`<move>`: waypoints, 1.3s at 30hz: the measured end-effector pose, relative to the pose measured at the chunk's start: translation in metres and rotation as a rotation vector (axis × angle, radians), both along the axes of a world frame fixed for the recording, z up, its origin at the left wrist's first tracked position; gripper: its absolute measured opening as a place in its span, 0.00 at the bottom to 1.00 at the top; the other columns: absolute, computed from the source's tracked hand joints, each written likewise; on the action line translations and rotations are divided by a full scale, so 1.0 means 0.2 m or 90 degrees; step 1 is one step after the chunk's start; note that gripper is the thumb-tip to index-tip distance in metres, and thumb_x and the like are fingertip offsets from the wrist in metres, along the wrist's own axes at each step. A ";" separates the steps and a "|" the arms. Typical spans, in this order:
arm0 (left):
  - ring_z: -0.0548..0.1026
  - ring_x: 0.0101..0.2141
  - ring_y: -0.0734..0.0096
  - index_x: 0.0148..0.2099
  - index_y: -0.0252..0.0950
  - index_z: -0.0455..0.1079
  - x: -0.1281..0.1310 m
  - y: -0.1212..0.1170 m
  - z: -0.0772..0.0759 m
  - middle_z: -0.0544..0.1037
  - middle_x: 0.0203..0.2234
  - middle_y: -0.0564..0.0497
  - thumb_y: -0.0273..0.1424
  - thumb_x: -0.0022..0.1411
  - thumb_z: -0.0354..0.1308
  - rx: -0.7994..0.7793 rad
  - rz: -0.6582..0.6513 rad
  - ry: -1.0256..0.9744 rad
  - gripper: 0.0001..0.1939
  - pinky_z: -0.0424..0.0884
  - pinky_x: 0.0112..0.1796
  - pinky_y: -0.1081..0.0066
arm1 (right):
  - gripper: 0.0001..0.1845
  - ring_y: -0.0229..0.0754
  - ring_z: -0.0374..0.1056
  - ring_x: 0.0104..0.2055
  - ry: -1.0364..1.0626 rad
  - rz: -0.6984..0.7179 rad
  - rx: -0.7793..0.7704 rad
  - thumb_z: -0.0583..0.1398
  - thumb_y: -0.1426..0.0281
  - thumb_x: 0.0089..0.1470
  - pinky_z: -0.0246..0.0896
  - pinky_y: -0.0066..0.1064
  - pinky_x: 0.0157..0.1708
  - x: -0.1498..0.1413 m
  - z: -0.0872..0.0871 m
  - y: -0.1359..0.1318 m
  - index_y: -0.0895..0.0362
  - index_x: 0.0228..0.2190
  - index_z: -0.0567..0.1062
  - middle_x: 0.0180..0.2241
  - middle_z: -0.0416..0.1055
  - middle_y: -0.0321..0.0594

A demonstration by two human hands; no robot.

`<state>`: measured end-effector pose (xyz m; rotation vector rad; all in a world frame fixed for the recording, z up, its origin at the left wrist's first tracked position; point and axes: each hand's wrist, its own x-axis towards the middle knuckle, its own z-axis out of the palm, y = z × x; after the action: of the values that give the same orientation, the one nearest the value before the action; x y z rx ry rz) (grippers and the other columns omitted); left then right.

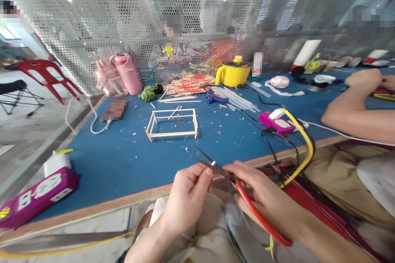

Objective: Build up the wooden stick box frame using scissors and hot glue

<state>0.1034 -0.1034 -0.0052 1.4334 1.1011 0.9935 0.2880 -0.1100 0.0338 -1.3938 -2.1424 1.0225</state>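
Note:
My right hand (pixel 265 193) is wrapped round the red-handled scissors (pixel 257 215), whose blades point away from me to the left, slightly parted. Between the blades shows the pale end of a small wooden stick (pixel 213 163). The thumb and fingers of my left hand (pixel 187 193) are pinched together right beside it; most of the stick is hidden by them. Both hands are above my lap at the table's near edge. Beyond them, a box-shaped frame of thin wooden sticks (pixel 173 134) stands on the blue table (pixel 123 164).
Farther back lie a pile of sticks (pixel 188 86), a blue glue gun (pixel 217 98), clear glue sticks (pixel 239 99), green yarn (pixel 149 92) and a yellow pot (pixel 236 74). Purple power strips (pixel 40 197) and cables flank me. Another person's arm (pixel 358 107) rests at right.

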 end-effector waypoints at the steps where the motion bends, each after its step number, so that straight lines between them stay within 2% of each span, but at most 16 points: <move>1: 0.55 0.21 0.79 0.24 0.34 0.61 0.00 0.00 0.00 0.60 0.17 0.57 0.41 0.65 0.47 0.004 -0.001 0.001 0.21 0.54 0.24 0.76 | 0.22 0.41 0.66 0.39 0.010 -0.002 -0.002 0.52 0.81 0.46 0.61 0.30 0.40 0.00 0.00 0.00 0.54 0.43 0.71 0.36 0.70 0.38; 7: 0.56 0.22 0.77 0.24 0.35 0.60 0.05 -0.01 -0.03 0.59 0.18 0.56 0.43 0.65 0.46 0.006 0.033 0.020 0.21 0.54 0.25 0.75 | 0.19 0.42 0.68 0.35 0.076 0.003 -0.010 0.53 0.80 0.45 0.63 0.29 0.37 0.02 -0.03 0.02 0.56 0.39 0.74 0.31 0.73 0.38; 11: 0.56 0.22 0.77 0.23 0.35 0.59 0.07 -0.02 -0.02 0.59 0.17 0.57 0.43 0.65 0.46 -0.008 0.057 0.040 0.21 0.53 0.25 0.75 | 0.18 0.41 0.69 0.33 0.088 -0.009 -0.022 0.54 0.79 0.45 0.64 0.28 0.35 0.02 -0.02 0.02 0.56 0.37 0.76 0.27 0.74 0.37; 16: 0.58 0.23 0.76 0.24 0.35 0.58 0.08 -0.03 -0.03 0.60 0.18 0.56 0.41 0.66 0.45 -0.011 0.023 0.066 0.21 0.54 0.26 0.75 | 0.22 0.42 0.70 0.36 0.129 -0.003 -0.049 0.52 0.78 0.49 0.65 0.30 0.38 0.02 -0.04 -0.01 0.56 0.44 0.75 0.37 0.75 0.39; 18: 0.58 0.24 0.76 0.24 0.35 0.58 0.08 -0.04 -0.05 0.60 0.18 0.56 0.40 0.66 0.45 0.003 0.009 0.047 0.20 0.55 0.26 0.75 | 0.24 0.45 0.70 0.41 0.138 -0.006 -0.022 0.53 0.79 0.49 0.65 0.34 0.43 0.03 -0.07 -0.04 0.55 0.48 0.72 0.42 0.74 0.41; 22: 0.59 0.24 0.76 0.24 0.35 0.59 0.09 -0.06 -0.07 0.62 0.19 0.55 0.37 0.66 0.46 0.048 -0.027 -0.015 0.19 0.56 0.27 0.74 | 0.35 0.48 0.63 0.53 0.134 0.011 0.059 0.53 0.82 0.44 0.58 0.40 0.53 0.06 -0.13 -0.09 0.51 0.54 0.65 0.52 0.67 0.43; 26: 0.59 0.24 0.75 0.23 0.35 0.60 0.07 -0.07 -0.04 0.61 0.19 0.55 0.35 0.67 0.46 0.081 -0.093 -0.031 0.19 0.57 0.28 0.74 | 0.37 0.48 0.65 0.52 0.103 0.039 0.072 0.53 0.83 0.44 0.60 0.41 0.52 0.10 -0.08 -0.09 0.47 0.55 0.64 0.47 0.70 0.41; 30: 0.60 0.24 0.74 0.25 0.35 0.64 0.05 -0.07 -0.03 0.63 0.20 0.53 0.35 0.66 0.48 0.089 -0.122 -0.056 0.18 0.57 0.28 0.73 | 0.35 0.48 0.63 0.53 0.090 0.124 0.054 0.55 0.81 0.45 0.58 0.40 0.52 0.13 -0.02 -0.06 0.48 0.56 0.64 0.48 0.68 0.41; 34: 0.59 0.24 0.76 0.26 0.35 0.65 0.06 -0.06 -0.06 0.63 0.20 0.54 0.36 0.66 0.48 0.061 -0.100 -0.069 0.17 0.56 0.27 0.74 | 0.32 0.47 0.62 0.50 0.068 0.120 0.054 0.55 0.79 0.48 0.57 0.40 0.51 0.15 -0.04 -0.04 0.52 0.56 0.63 0.48 0.67 0.43; 39: 0.57 0.22 0.77 0.27 0.35 0.63 0.08 -0.05 -0.07 0.60 0.18 0.56 0.37 0.66 0.48 0.046 -0.096 -0.082 0.17 0.55 0.26 0.74 | 0.36 0.48 0.61 0.51 0.018 0.107 0.115 0.56 0.81 0.44 0.56 0.41 0.51 0.15 -0.08 -0.04 0.53 0.56 0.62 0.48 0.67 0.45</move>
<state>0.1192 -0.1143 -0.0184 1.4658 0.8588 1.0113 0.3184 -0.1178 0.0174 -1.1268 -2.2984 0.8752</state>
